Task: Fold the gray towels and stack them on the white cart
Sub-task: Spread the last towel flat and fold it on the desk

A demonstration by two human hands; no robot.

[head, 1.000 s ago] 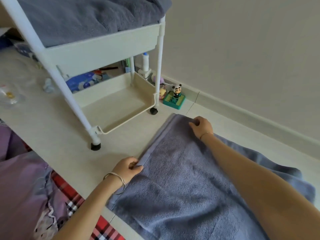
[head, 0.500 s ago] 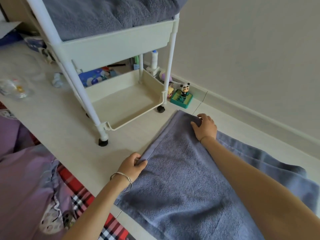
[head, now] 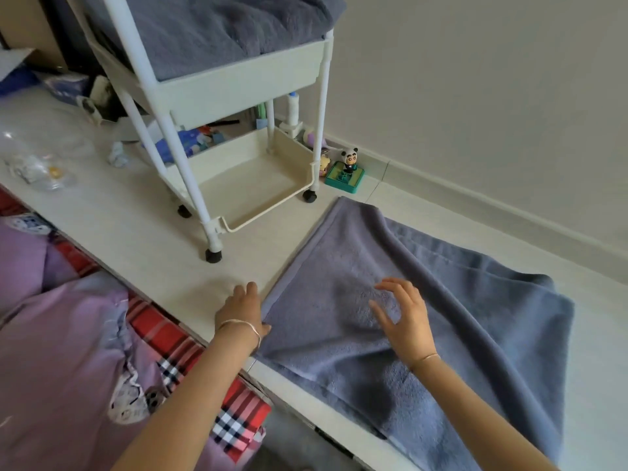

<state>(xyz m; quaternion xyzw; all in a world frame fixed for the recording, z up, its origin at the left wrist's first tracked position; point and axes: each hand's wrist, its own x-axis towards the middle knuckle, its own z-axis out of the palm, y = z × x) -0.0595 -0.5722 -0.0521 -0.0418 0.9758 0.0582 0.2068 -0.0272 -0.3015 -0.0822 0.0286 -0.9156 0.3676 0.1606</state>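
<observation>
A gray towel [head: 424,334] lies folded over on the pale floor, its hemmed edge running from near the cart down toward me. My left hand [head: 243,309] rests at the towel's left edge, fingers relaxed on the floor beside the hem. My right hand [head: 402,316] hovers just over the middle of the towel with fingers spread, holding nothing. The white cart [head: 238,86] stands at the upper left on black wheels. Its top tray holds a pile of gray towels [head: 217,32]; its bottom tray is bare.
A panda figure on a green base [head: 346,171] stands by the wall next to the cart's right wheel. Bottles and small items sit behind the cart. Clear plastic packaging [head: 37,164] lies at the left. Purple and red plaid bedding [head: 85,351] fills the lower left.
Both hands let go of the towel's far edge and drew back toward me. The right hand came off the corner and now hovers over the towel's middle.
</observation>
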